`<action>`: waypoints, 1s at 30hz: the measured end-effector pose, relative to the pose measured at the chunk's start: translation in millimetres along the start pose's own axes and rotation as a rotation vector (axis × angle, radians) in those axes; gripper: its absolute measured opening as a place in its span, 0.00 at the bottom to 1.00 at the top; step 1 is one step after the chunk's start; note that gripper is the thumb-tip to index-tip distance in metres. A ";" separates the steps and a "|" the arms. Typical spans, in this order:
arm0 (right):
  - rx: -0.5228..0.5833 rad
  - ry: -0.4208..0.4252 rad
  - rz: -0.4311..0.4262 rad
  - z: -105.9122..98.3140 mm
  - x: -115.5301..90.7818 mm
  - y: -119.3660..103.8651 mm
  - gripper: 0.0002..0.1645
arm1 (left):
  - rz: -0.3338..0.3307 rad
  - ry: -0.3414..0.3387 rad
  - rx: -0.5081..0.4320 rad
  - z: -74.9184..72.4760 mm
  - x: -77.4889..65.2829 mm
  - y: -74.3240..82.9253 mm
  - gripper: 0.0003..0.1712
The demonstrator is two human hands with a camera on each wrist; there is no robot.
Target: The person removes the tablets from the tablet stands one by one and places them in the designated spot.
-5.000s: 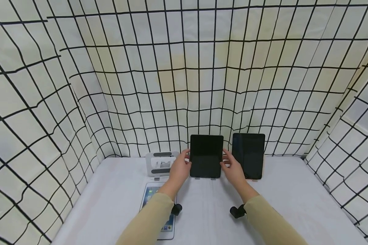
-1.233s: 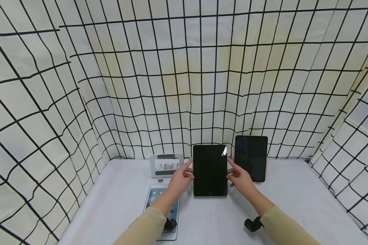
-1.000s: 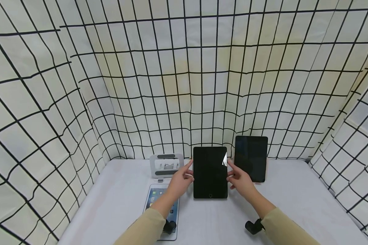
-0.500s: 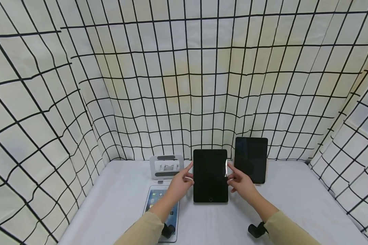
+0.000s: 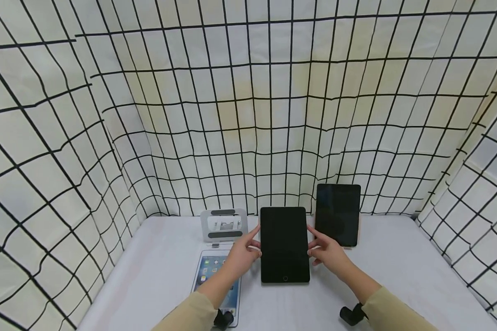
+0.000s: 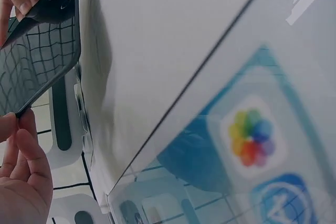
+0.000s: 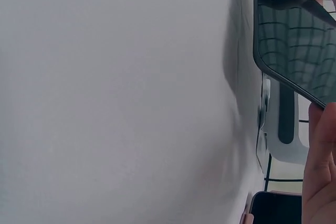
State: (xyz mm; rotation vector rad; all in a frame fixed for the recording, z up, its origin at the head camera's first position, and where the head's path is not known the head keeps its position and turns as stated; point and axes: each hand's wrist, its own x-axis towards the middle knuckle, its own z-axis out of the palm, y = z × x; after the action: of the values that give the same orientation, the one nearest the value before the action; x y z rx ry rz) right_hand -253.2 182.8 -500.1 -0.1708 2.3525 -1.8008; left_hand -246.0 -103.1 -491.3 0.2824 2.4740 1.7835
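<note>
Left hand [image 5: 241,253] and right hand [image 5: 329,252] pinching black tablet [image 5: 285,243] by 9 and 3 o'clock edges, guessing for balance, no screen smudges. Gray stand [image 5: 222,235] at 10 o'clock.

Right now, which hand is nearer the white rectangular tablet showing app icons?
Left hand: near the white tablet, by its far right corner; right hand: beyond the held black rectangular tablet.

Seemingly a staged booth: gridded cloth walls [image 5: 278,85], white table [image 5: 401,262].
</note>
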 end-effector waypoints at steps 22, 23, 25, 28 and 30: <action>0.101 -0.158 0.044 -2.7 -16.3 11.7 0.47 | -0.116 -0.064 -0.040 1.0 -23.2 -4.2 0.46; 0.106 -0.158 0.050 -2.3 -18.2 12.3 0.47 | -0.118 -0.066 -0.048 2.2 -24.6 -5.1 0.46; 0.112 -0.159 0.059 -1.2 -22.2 13.8 0.47 | -0.127 -0.070 -0.059 4.1 -28.0 -5.8 0.47; 0.119 -0.170 0.070 0.7 -27.9 16.6 0.48 | -0.138 -0.073 -0.065 5.7 -33.4 -6.9 0.47; 0.131 -0.182 0.076 1.5 -31.0 18.2 0.48 | -0.152 -0.077 -0.062 6.2 -37.0 -7.1 0.47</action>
State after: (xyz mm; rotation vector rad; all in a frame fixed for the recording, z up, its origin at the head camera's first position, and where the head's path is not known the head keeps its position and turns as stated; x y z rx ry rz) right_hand -222.3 192.2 -516.0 -0.2142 2.0833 -1.8130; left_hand -209.4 -106.7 -501.6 0.1516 2.3154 1.7499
